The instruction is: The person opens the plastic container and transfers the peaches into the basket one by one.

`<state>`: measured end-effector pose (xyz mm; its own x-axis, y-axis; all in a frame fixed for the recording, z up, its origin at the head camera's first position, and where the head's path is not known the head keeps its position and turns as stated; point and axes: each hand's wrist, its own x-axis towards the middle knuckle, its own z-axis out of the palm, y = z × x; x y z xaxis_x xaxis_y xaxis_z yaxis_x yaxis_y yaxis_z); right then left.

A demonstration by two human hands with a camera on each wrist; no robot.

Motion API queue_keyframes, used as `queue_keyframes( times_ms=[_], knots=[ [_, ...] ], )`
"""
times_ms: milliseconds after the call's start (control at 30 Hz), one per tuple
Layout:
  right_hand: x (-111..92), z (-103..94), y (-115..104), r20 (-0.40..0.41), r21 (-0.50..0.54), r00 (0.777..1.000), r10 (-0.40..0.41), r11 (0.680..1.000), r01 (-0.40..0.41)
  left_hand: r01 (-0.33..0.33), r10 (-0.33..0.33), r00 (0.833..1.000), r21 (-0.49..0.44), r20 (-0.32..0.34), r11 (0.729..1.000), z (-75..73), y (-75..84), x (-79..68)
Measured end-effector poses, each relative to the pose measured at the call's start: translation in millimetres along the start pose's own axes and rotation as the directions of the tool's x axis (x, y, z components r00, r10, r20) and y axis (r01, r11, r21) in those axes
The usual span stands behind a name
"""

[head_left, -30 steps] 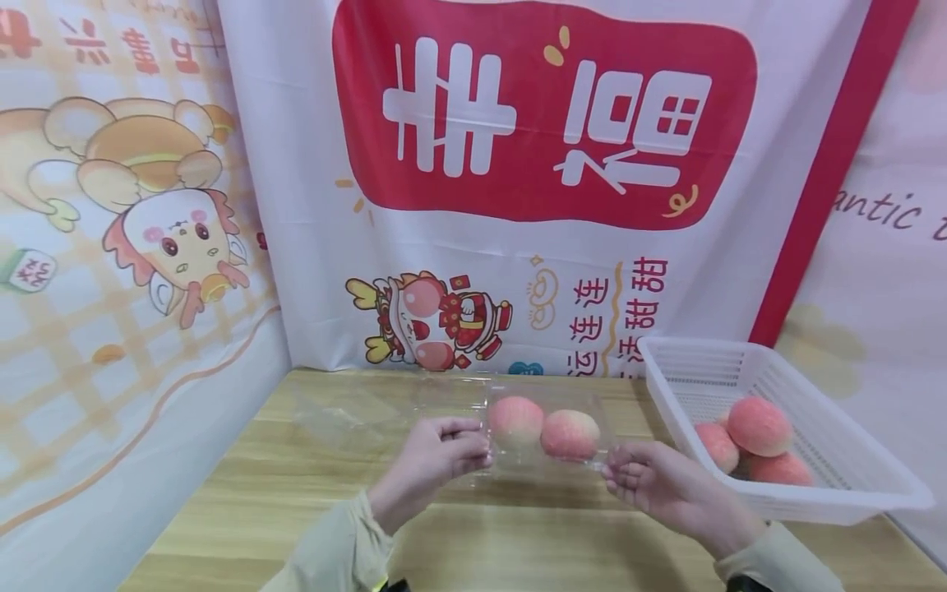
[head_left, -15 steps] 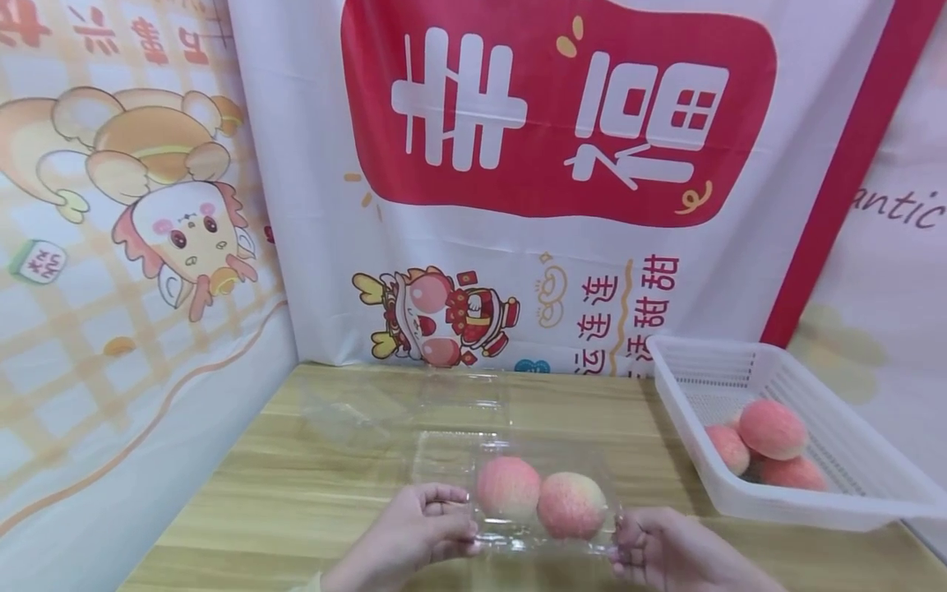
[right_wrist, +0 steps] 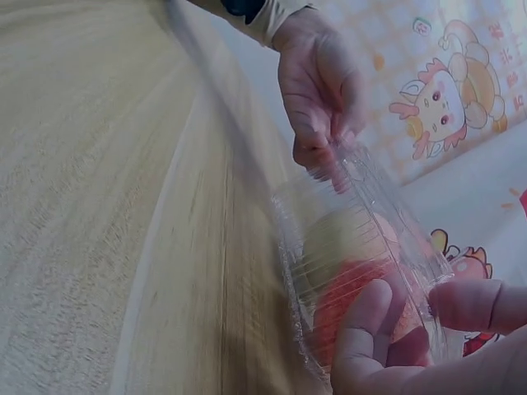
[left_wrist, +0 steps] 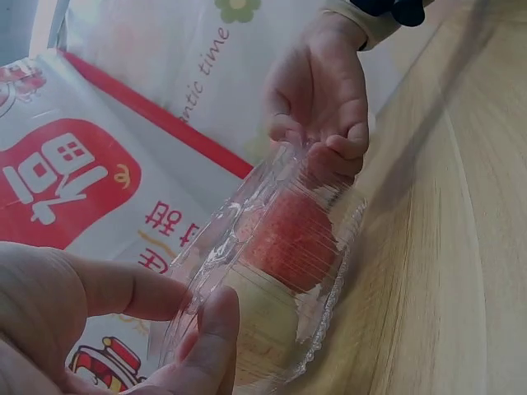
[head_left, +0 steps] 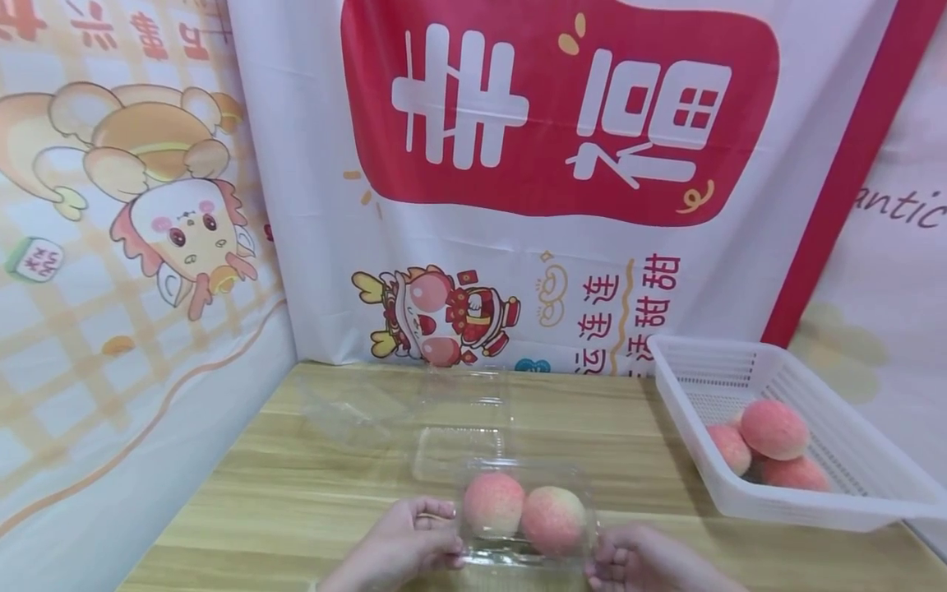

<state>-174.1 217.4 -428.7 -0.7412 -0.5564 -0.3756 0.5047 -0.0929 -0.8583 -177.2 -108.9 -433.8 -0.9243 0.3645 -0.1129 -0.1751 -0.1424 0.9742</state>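
At the bottom centre of the head view, a clear plastic box [head_left: 518,559] holds two peaches [head_left: 553,520]; the left hand [head_left: 403,543] pinches its left end and the right hand [head_left: 636,562] its right, thumbs and fingers narrow on the rim. The step in hand looks like handling the filled box; whether its lid is latched, I cannot tell. The next move seems to call for an even, light grip.

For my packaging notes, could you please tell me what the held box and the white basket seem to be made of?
Held box: probably glossy clear plastic; peaches show through its shining, ribbed walls. White basket: likely moulded plastic, fairly matte, with smooth rim and perforated sides.
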Motion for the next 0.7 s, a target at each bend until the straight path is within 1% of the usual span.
queue_keyframes(
  times_ms=[133, 267, 433, 633, 700],
  knots=[
    [5.2, -0.1, 1.3, -0.012, 0.026, 0.998, -0.066, 0.997, 0.067, 0.005, -0.005, 1.000, -0.001, -0.014, 1.000, -3.2, -1.2, -1.0],
    [7.4, 0.4, 2.9, -0.027, 0.053, 0.995, -0.097, 0.994, 0.098, 0.009, -0.010, 1.000, -0.017, -0.018, 1.000, -5.6, -0.2, -2.5],
    [8.1, 1.3, 2.7, -0.008, 0.058, 0.996, -0.086, 0.995, 0.087, 0.032, -0.031, 0.999, 0.006, -0.017, 0.999, -7.1, 1.2, -6.9],
    [8.3, 0.6, 1.7, 0.061, 0.031, 0.994, -0.094, 0.995, 0.092, 0.059, -0.059, 0.998, 0.016, -0.009, 0.998, -8.6, -1.0, -9.5],
    [9.1, 0.7, 1.2, 0.057, 0.037, 0.993, -0.100, 0.995, 0.098, 0.058, -0.058, 0.998, 0.012, -0.010, 0.998, -9.7, -1.8, -9.0]
  ],
)
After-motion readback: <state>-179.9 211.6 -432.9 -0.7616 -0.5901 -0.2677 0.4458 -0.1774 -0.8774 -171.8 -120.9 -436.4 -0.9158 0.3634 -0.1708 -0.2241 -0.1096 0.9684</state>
